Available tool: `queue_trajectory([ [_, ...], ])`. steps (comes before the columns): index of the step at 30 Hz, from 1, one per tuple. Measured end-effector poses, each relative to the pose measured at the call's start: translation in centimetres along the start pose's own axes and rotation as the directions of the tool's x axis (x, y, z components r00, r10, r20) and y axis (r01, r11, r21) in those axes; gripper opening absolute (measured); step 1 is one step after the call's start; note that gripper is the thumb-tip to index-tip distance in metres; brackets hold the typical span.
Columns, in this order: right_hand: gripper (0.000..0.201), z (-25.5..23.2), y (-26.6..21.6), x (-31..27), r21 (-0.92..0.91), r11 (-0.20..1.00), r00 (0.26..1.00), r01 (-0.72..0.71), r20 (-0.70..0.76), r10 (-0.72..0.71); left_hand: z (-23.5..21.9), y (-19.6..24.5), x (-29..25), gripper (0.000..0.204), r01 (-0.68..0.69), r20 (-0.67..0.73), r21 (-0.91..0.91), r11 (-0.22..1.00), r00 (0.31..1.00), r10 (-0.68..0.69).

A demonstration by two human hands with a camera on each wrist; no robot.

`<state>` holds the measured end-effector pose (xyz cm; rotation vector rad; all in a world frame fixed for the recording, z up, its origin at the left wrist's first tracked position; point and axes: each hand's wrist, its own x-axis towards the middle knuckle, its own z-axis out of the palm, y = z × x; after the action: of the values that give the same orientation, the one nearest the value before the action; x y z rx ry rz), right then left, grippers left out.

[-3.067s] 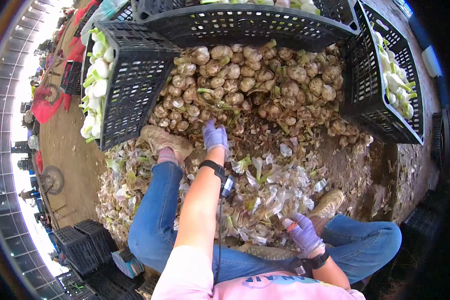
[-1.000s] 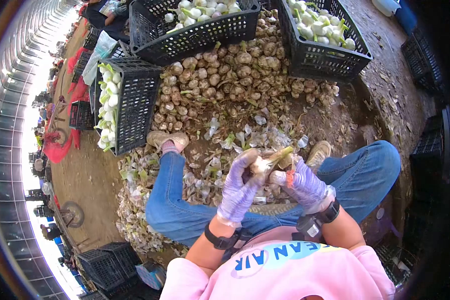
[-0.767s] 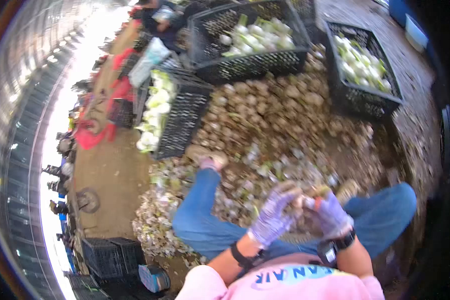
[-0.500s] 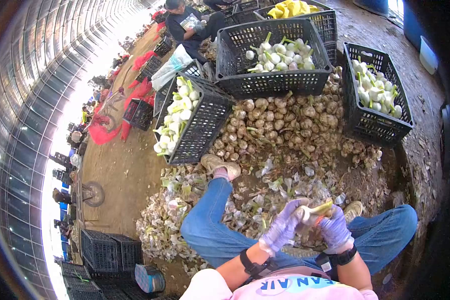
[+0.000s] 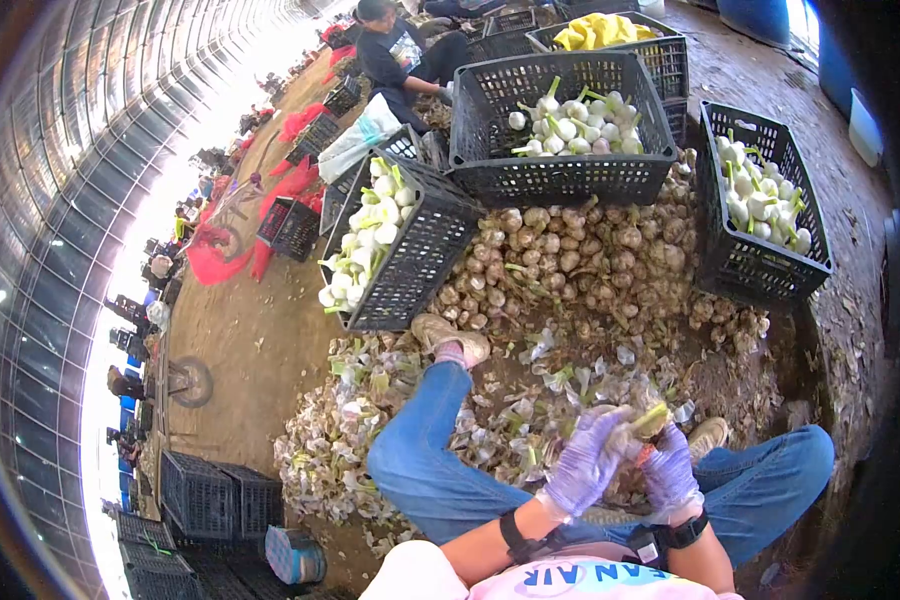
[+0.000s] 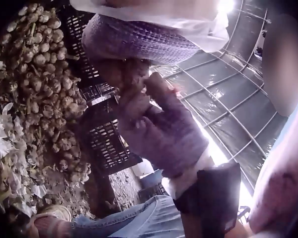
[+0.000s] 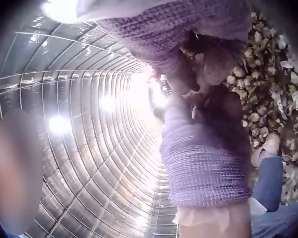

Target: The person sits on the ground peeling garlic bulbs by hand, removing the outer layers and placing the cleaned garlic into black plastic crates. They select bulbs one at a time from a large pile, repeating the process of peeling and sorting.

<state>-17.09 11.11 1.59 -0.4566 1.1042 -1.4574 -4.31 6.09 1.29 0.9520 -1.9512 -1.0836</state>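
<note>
Both hands wear purple knit gloves and meet over the lap, around one garlic bulb with its stem point(image 5: 652, 419). The left hand point(image 5: 584, 462) grips the bulb, its fingers curled over it from the left. From the right, the right hand point(image 5: 669, 472) pinches at the same bulb; an orange band circles its thumb. The green-yellow stem sticks out up and to the right. In the left wrist view, the right hand point(image 6: 164, 134) comes up to the bulb; in the right wrist view, the left hand point(image 7: 208, 158) meets it. The bulb is mostly hidden by fingers.
Unpeeled garlic point(image 5: 570, 250) is heaped ahead, and loose skins point(image 5: 340, 440) cover the ground around the legs. Black crates of white garlic stand at left point(image 5: 420, 260), back point(image 5: 560, 180) and right point(image 5: 770, 270). Another person point(image 5: 395, 60) sits beyond. Stacked crates point(image 5: 198, 495) are at lower left.
The left hand has come back from the garlic heap to meet the right hand, and both now hold a garlic bulb. The bulb has been turned in the fingers. The head view has swung.
</note>
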Motion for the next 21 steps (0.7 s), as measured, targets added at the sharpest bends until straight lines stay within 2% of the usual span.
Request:
queue_trajectory([
  [2, 0.03, -0.1, 0.4, 0.0, 0.016, 1.0, 0.999, 0.023, 0.026, -0.024, 0.4, 0.4, -0.2, 0.029, 0.0, -0.014, 0.01, 1.0, 1.0, 0.001],
  [4, 0.031, -0.1, 0.7, -0.4, 0.019, 0.999, 0.999, 0.048, 0.003, -0.048, 1.0, -0.6, -0.6, 0.028, 0.027, -0.045, 0.108, 0.994, 0.999, -0.022],
  [5, 0.031, -0.8, 1.2, -0.5, 0.036, 0.999, 0.999, -0.021, 0.029, 0.02, 1.0, -1.1, -0.8, 0.027, 0.1, -0.039, 0.002, 0.995, 0.994, -0.1],
  [6, 0.033, -1.3, 1.4, -0.5, 0.05, 0.995, 0.995, -0.09, 0.056, 0.087, 1.0, -1.4, -0.7, 0.027, 0.098, -0.037, 0.002, 0.995, 0.995, -0.097],
  [7, 0.033, -1.5, 1.0, -0.5, 0.051, 0.995, 0.995, -0.091, 0.054, 0.088, 0.8, -1.7, -0.7, 0.028, 0.245, 0.041, -0.309, 0.919, 0.969, -0.245],
  [8, 0.033, -1.7, 0.1, -0.6, 0.113, 0.981, 0.978, -0.16, 0.151, 0.142, 0.7, -1.7, -0.8, 0.03, 0.38, 0.159, -0.572, 0.727, 0.921, -0.356],
  [9, 0.034, -1.8, -0.5, -0.6, 0.166, 0.958, 0.95, -0.232, 0.251, 0.187, -0.5, -1.3, -0.1, 0.032, 0.449, 0.281, -0.565, 0.692, 0.894, -0.35],
  [10, 0.034, -1.8, -0.1, 0.0, 0.166, 0.958, 0.95, -0.236, 0.247, 0.191, -0.6, -1.7, 0.3, 0.032, 0.453, 0.283, -0.566, 0.689, 0.892, -0.353],
  [12, 0.035, -2.4, 1.1, 0.3, -0.047, 0.999, 0.992, 0.019, 0.124, -0.013, 0.0, -2.9, 0.4, 0.032, 0.319, 0.198, -0.572, 0.755, 0.948, -0.251],
  [14, 0.035, -0.3, -1.0, 0.0, 0.144, 0.986, 0.996, -0.088, 0.002, 0.089, -1.2, -0.1, 1.3, 0.039, 0.403, 0.277, -0.551, 0.731, 0.914, -0.295],
  [16, 0.041, -0.4, -0.2, 0.1, 0.162, 0.986, 0.997, -0.044, 0.063, 0.034, -0.6, 0.2, 1.1, 0.053, 0.408, 0.209, -0.396, 0.823, 0.912, -0.352],
  [18, 0.037, 0.0, -1.2, 0.1, 0.211, 0.973, 0.987, -0.091, 0.148, 0.06, -1.8, 0.7, 1.3, 0.061, 0.582, 0.413, -0.625, 0.52, 0.812, -0.413],
  [19, 0.035, 0.3, -1.0, 0.1, 0.382, 0.902, 0.975, -0.201, 0.17, 0.145, -1.7, 0.8, 1.4, 0.067, 0.576, 0.445, -0.721, 0.385, 0.811, -0.38],
  [20, 0.033, -0.4, -0.1, 0.3, 0.487, 0.825, 0.949, -0.286, 0.261, 0.176, -1.9, 0.7, 1.5, 0.056, 0.539, 0.453, -0.785, 0.306, 0.835, -0.31],
  [21, 0.03, -0.1, -0.2, 0.2, 0.572, 0.765, 0.955, -0.295, 0.193, 0.224, -1.9, 0.3, 1.3, 0.057, 0.529, 0.45, -0.8, 0.282, 0.841, -0.301],
])
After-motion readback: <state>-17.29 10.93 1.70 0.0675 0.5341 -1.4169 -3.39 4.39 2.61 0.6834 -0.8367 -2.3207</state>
